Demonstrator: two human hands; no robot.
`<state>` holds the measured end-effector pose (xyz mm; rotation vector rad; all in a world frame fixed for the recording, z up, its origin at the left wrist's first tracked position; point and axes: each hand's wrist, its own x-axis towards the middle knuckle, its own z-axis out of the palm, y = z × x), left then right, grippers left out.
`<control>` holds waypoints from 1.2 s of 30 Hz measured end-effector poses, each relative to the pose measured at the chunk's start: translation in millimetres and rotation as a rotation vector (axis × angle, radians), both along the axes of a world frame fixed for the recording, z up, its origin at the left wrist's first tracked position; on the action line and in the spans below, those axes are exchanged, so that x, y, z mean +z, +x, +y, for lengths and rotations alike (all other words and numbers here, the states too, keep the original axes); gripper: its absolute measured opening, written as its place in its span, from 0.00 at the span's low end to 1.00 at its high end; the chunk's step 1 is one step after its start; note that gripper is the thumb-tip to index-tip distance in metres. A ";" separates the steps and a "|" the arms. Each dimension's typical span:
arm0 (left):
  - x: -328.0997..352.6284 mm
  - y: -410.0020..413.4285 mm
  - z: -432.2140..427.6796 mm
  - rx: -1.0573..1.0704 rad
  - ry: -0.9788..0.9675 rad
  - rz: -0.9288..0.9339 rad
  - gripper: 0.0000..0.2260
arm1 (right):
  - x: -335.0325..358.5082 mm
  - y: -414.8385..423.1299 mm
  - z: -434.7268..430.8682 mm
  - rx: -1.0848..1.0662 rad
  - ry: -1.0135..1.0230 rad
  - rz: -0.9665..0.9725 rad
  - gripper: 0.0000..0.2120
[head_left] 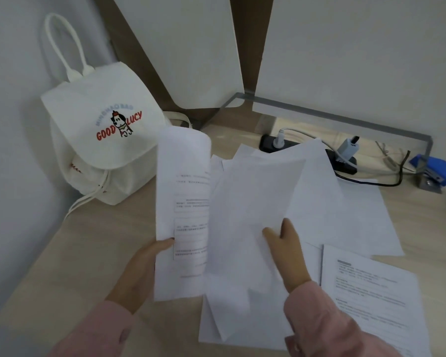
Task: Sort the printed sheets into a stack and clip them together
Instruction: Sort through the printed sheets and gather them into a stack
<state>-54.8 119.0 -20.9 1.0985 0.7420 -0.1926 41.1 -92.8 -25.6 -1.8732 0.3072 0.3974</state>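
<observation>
My left hand (144, 264) grips the lower left edge of a printed sheet (183, 210), thumb on its face; the sheet stands lifted and its top curls over. My right hand (286, 253) holds a blank-looking white sheet (250, 215) raised beside it, thumb on top and fingers hidden beneath. More loose white sheets (345, 207) lie spread flat on the wooden desk (62, 266) behind and under my hands. Another printed sheet (371, 287) lies at the lower right. No clip is visible.
A white canvas bag (101, 135) with a dog print stands at the back left. A black power strip (309, 150) with plugs and cables lies along the back edge. A blue stapler-like object (435, 168) sits at the far right.
</observation>
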 end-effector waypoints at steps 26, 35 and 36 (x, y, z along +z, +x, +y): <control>-49.6 -34.1 -72.0 -0.034 -0.072 0.166 0.15 | -40.5 -78.5 -6.1 0.942 -0.371 -0.088 0.25; -33.3 -7.3 -64.4 -0.006 0.054 0.086 0.21 | -16.2 -42.9 -76.4 0.357 -0.523 0.112 0.17; -31.2 -5.6 -63.8 0.012 0.037 0.046 0.18 | -11.4 -39.4 -84.3 0.334 -0.484 0.209 0.20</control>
